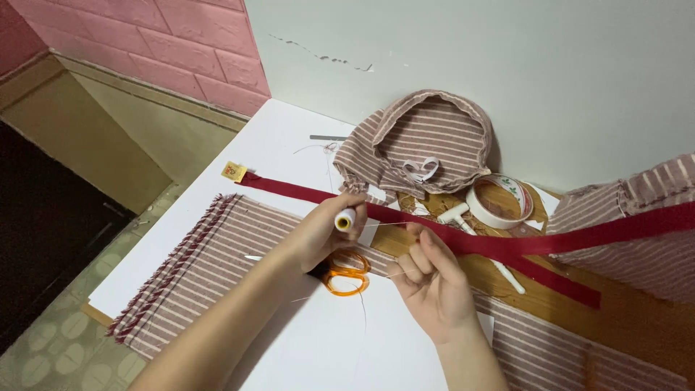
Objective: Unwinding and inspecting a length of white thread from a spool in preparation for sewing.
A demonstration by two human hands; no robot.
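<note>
- our left hand (318,233) closes round the thread spool (344,219), holding it upright so thread feeds off.
- our right hand (428,281) pinches the thread end, fingers curled, drawing it taut above the orange scissors (346,275).

Bare white table (340,347) lies open near the hands; scissors (346,274), ribbon (507,242) and tape roll (499,203) crowd beyond

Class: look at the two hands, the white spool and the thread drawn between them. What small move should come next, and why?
Probably reach for the orange scissors and snip. The left hand holds the spool of white thread, the right hand pinches a drawn-out length, and the scissors lie just below.
</note>
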